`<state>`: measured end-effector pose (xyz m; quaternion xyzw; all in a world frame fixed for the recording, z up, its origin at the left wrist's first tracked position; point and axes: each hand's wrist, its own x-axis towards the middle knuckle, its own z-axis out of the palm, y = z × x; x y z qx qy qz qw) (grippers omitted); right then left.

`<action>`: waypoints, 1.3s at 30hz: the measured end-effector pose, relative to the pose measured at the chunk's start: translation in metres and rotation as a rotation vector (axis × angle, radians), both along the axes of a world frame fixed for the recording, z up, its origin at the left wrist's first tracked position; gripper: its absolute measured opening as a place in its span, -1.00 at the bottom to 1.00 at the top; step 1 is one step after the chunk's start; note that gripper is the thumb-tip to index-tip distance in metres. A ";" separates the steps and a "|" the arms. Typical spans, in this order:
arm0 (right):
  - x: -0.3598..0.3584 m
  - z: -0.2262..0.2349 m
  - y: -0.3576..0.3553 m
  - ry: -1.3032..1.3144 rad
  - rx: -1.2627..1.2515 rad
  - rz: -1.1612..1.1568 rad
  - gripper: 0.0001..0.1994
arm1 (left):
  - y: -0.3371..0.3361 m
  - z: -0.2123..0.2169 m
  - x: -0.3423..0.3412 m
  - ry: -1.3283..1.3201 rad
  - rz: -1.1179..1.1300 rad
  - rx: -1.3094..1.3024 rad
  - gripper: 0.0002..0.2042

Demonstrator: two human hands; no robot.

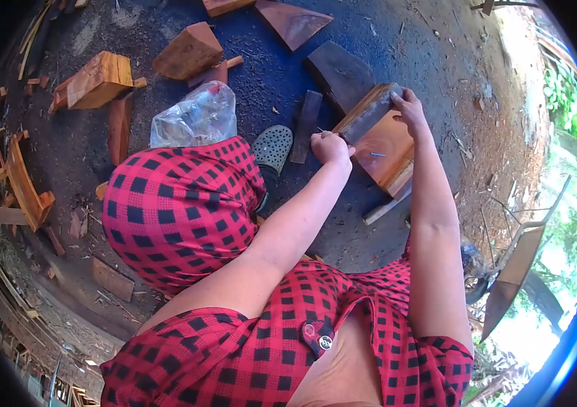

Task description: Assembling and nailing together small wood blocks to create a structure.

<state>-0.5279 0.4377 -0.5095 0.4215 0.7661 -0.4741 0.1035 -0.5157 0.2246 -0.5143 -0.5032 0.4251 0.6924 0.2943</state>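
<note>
A thick wooden block (368, 117) with a dark weathered face and an orange side lies tilted between my two hands. My right hand (408, 112) is closed on its far right end. At the near left end, my left hand (331, 147) is curled tightly against the block, its fingertips partly hidden. A thin pointed piece, perhaps a nail, sticks up beside that fist. Below the block is a larger reddish-brown wood piece (391, 146) with a smooth flat face. A small blue-grey nail (377, 154) rests on this face.
A dark slab (340, 73) and a narrow dark strip (306, 127) lie just beyond my hands. A clear plastic bag (197, 115) sits by my knee, near my clog (272, 148). Cut wood blocks (95, 81) are scattered left; a metal-framed chair (515, 268) stands right.
</note>
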 end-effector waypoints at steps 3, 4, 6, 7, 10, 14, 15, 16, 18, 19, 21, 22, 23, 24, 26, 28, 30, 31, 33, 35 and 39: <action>-0.002 0.000 0.000 -0.034 0.028 0.030 -0.57 | 0.003 -0.002 0.000 0.015 0.005 -0.020 -0.89; -0.002 0.000 0.001 -0.032 0.029 0.025 -0.57 | 0.005 -0.003 0.000 0.025 0.008 -0.028 -0.89; -0.003 -0.002 0.002 -0.030 0.047 0.046 -0.55 | 0.006 -0.007 0.002 0.058 -0.022 -0.037 -0.89; -0.003 -0.003 0.003 -0.027 0.047 0.041 -0.55 | 0.007 -0.009 0.003 0.090 -0.046 -0.046 -0.89; -0.003 -0.007 0.003 -0.021 0.058 0.050 -0.54 | 0.005 -0.014 0.001 0.126 -0.180 -0.105 -0.90; 0.000 -0.020 0.014 0.041 0.136 0.074 -0.51 | 0.009 -0.005 0.002 0.136 -0.182 -0.092 -0.89; -0.001 -0.022 0.013 0.084 0.180 0.110 -0.51 | 0.008 -0.005 0.002 0.158 -0.163 -0.095 -0.89; -0.002 -0.022 0.013 0.086 0.179 0.100 -0.51 | 0.007 -0.004 0.002 0.179 -0.145 -0.097 -0.89; -0.001 -0.023 0.016 0.073 0.163 0.137 -0.51 | 0.009 -0.001 0.002 0.182 -0.147 -0.101 -0.88; 0.000 -0.026 0.020 0.075 0.168 0.120 -0.51 | 0.010 0.001 0.002 0.180 -0.140 -0.103 -0.88; 0.002 -0.027 0.020 0.156 0.231 0.190 -0.53 | 0.011 0.004 0.001 0.167 -0.147 -0.090 -0.86; 0.002 -0.025 0.018 0.159 0.232 0.171 -0.53 | 0.010 0.006 0.001 0.149 -0.138 -0.083 -0.85; 0.001 -0.022 0.016 0.135 0.258 0.201 -0.53 | 0.009 0.005 0.000 0.157 -0.136 -0.089 -0.82; -0.002 -0.018 0.010 0.116 0.282 0.233 -0.53 | 0.006 0.003 -0.001 0.167 -0.152 -0.090 -0.82; 0.001 -0.015 0.015 0.084 0.273 0.219 -0.49 | 0.010 0.001 0.000 0.147 -0.123 -0.087 -0.81; 0.002 -0.014 0.009 0.049 0.474 0.247 -0.42 | 0.010 -0.005 -0.001 0.172 -0.108 -0.043 -0.79; 0.003 -0.004 -0.011 0.054 0.504 0.146 -0.39 | 0.005 -0.008 0.001 0.172 -0.136 -0.068 -0.76; 0.006 0.003 -0.017 0.045 0.530 0.070 -0.36 | 0.003 -0.010 0.000 0.170 -0.162 -0.034 -0.70; 0.016 0.013 -0.017 0.130 0.532 0.033 -0.33 | 0.001 -0.010 0.000 0.160 -0.209 -0.058 -0.77; 0.035 0.019 -0.017 0.255 0.506 -0.013 -0.33 | -0.001 -0.008 0.000 0.179 -0.244 -0.143 -0.81; 0.080 0.007 -0.038 0.307 0.289 -0.103 -0.45 | -0.014 -0.035 -0.021 0.598 -0.327 -0.282 -0.86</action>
